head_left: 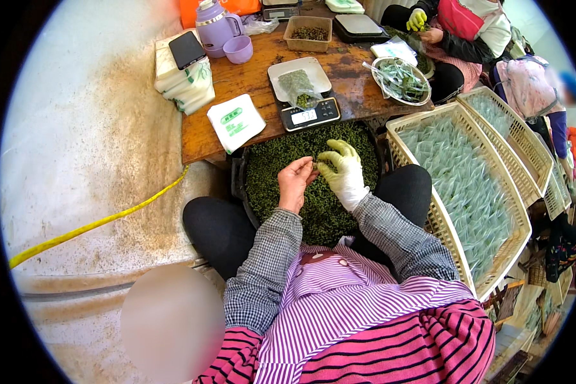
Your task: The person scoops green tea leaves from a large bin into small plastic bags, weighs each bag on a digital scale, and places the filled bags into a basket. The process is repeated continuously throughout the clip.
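My bare left hand (294, 183) and my gloved right hand (345, 171) meet above a dark round tub (239, 174) full of small green buds or berries (329, 217). The fingertips of my left hand are pinched together. Beside them, the thumb and fingers of my right hand curl inward, the glove's fingers stained yellow-green. Something tiny and dark lies between the two hands, too small to name. Just beyond the tub, a digital scale (310, 114) at the table's edge carries a white tray with a clear bag (297, 86) partly filled with green pieces.
On the wooden table (249, 73) are flat printed bags (235, 121), a bag stack (189, 83) under a phone (187, 50), a purple jug (215, 29) and a cup (238, 49). Crates (521, 233) of filled bags stand at right. Another person's gloved hand (417, 19) works beyond.
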A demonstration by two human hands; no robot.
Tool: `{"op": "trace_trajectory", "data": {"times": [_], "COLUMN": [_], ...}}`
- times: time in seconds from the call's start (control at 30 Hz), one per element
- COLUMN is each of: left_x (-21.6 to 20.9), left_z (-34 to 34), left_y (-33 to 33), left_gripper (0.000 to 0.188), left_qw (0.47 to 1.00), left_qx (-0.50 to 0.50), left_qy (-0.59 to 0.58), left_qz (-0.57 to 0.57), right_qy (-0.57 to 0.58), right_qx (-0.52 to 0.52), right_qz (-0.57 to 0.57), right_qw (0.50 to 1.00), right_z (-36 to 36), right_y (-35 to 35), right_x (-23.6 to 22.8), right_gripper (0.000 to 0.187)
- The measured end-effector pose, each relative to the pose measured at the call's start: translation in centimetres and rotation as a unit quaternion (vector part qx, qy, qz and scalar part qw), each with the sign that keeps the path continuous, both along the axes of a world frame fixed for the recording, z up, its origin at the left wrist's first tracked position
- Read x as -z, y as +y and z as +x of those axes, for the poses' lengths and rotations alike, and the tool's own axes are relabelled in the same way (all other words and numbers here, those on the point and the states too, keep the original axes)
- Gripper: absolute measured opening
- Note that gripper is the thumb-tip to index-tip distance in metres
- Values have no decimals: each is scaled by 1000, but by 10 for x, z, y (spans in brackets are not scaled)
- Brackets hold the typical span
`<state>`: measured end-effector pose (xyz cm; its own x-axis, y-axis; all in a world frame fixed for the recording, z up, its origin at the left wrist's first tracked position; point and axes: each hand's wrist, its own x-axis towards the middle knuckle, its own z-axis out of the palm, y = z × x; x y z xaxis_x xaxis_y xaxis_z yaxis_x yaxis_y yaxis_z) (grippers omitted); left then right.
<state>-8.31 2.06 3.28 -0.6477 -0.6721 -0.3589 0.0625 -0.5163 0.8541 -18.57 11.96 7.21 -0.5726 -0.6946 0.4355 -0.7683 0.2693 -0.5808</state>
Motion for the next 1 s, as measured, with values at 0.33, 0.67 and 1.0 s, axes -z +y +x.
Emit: {"op": "trace_trajectory", "data": {"times": [0.33, 0.67, 1.0], "left_x": [-6, -45, -39], "left_z": [-11, -98, -101], "left_y": [-24, -80, -64], "left_gripper": [33, 29, 32], "left_qw": [947, 993, 995], "left_qx": [37, -10, -53], "left_qy": [-142, 41, -32], "left_qz": [-286, 113, 77], "right_qy": [120, 197, 125], "right_qx": [83, 61, 8], "right_qz": [-23, 97, 9], "right_qw": [989, 974, 992], "right_z": [-48, -76, -53], "right_y": [-60, -100, -50], "right_x": [-16, -12, -13], "right_gripper": [36, 26, 20]}}
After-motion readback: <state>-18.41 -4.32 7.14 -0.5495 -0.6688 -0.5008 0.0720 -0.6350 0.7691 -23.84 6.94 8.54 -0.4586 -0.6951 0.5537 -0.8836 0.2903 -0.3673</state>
